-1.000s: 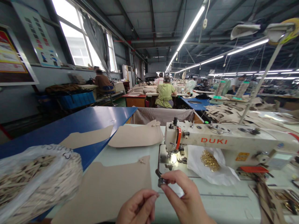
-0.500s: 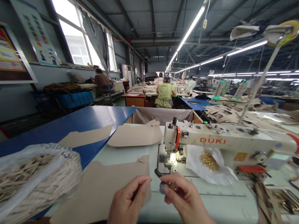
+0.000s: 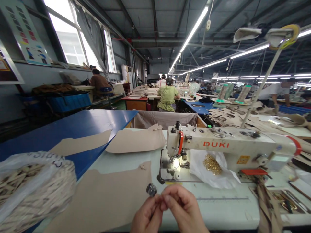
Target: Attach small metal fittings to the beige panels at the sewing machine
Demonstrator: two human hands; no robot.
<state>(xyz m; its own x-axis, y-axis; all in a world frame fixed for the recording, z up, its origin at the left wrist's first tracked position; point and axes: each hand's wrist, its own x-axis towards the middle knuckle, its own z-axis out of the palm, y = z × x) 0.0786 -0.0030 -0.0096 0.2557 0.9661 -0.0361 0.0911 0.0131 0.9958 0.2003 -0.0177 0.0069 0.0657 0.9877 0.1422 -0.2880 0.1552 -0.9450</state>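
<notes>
A small dark, shiny metal piece, which looks like a bobbin case (image 3: 151, 190), sticks up from the fingertips of my left hand (image 3: 147, 215). That hand is closed in a pinch. My right hand (image 3: 181, 205) is pinched too, its fingertips meeting those of the left; what lies between them is too small to make out. Both hands are in front of the white sewing machine (image 3: 233, 142), above the table's near edge. To their left lies a flat beige panel (image 3: 107, 194) with a small metal fitting (image 3: 143, 167) near its corner.
Gold metal parts (image 3: 212, 164) lie on white paper beneath the machine arm. A plastic bag of beige strips (image 3: 48, 191) stands at left. More beige panels (image 3: 136, 139) lie behind. A tray of tools (image 3: 284, 200) sits at right. Other people work farther back.
My hands have come together, their fingertips now meeting. The metal piece was at my right hand's fingers and now shows above my left hand. The view has shifted slightly right.
</notes>
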